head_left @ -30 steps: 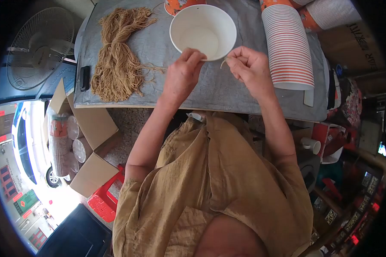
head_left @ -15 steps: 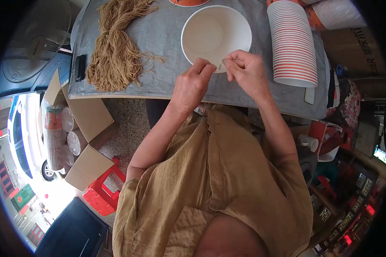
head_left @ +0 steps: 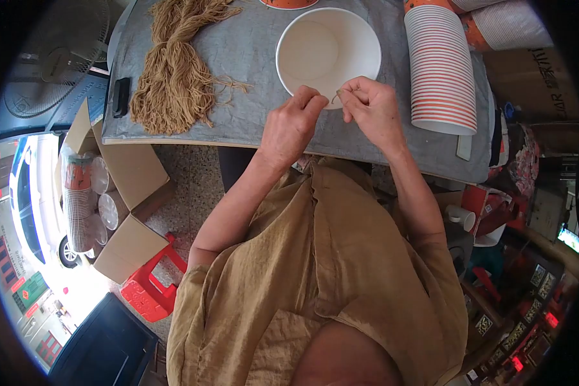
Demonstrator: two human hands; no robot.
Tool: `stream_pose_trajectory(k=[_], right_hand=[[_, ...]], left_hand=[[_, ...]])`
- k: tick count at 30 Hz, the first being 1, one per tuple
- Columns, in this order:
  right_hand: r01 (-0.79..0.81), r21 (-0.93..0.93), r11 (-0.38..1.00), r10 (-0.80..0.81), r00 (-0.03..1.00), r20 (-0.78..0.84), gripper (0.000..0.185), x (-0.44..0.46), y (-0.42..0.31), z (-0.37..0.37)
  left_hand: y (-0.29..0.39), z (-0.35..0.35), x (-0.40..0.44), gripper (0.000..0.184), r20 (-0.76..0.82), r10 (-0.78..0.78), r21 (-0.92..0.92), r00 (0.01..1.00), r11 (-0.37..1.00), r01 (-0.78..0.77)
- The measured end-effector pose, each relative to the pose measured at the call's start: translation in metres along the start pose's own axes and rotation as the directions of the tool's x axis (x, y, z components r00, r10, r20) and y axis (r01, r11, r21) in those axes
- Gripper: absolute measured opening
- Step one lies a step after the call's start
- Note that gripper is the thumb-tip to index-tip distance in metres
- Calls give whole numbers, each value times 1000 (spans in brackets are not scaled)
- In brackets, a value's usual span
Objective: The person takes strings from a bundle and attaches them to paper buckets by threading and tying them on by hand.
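Observation:
A large white paper bucket [head_left: 360, 48] lies tipped on the grey-covered table, its open mouth facing me. At its near rim my left hand [head_left: 294, 122] is closed in a pinch, and what is between the fingers is hidden. Just right of it, my right hand [head_left: 373, 109] pinches a short piece of tan string [head_left: 334, 100] between thumb and finger. A bundle of tan strings [head_left: 177, 77] lies to the left, with loose strands reaching toward the bucket. To the right lies a long nested stack of striped paper buckets [head_left: 441, 71].
A black object [head_left: 121, 96] sits at the table's left edge. Below are an open cardboard box [head_left: 132, 174] with wrapped cups and a red stool [head_left: 149, 293]. A fan [head_left: 58, 61] stands at left. More stacked buckets [head_left: 508, 26] lie at back right.
The bucket now appears farther right than a second ago, and both hands have come closer together at its near rim. The right hand still pinches the string.

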State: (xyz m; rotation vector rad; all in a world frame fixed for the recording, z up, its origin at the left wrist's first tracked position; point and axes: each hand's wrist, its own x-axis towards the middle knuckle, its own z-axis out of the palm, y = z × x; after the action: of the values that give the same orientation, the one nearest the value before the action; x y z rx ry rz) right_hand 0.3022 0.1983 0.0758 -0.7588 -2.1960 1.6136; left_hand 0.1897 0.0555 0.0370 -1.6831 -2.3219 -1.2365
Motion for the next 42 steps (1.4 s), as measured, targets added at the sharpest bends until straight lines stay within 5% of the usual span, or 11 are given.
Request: stream_pose_trajectory(k=[31,42], right_hand=[[-14,-114,993,8,999,-50,10,1,-4,0],[-39,-268,963,62,995,79,14,7,-4,-9]], left_hand=[[1,-2,4,17,16,-6,25,1000,1000,6],[2,-9,12,25,91,-8,43,996,999,4]])
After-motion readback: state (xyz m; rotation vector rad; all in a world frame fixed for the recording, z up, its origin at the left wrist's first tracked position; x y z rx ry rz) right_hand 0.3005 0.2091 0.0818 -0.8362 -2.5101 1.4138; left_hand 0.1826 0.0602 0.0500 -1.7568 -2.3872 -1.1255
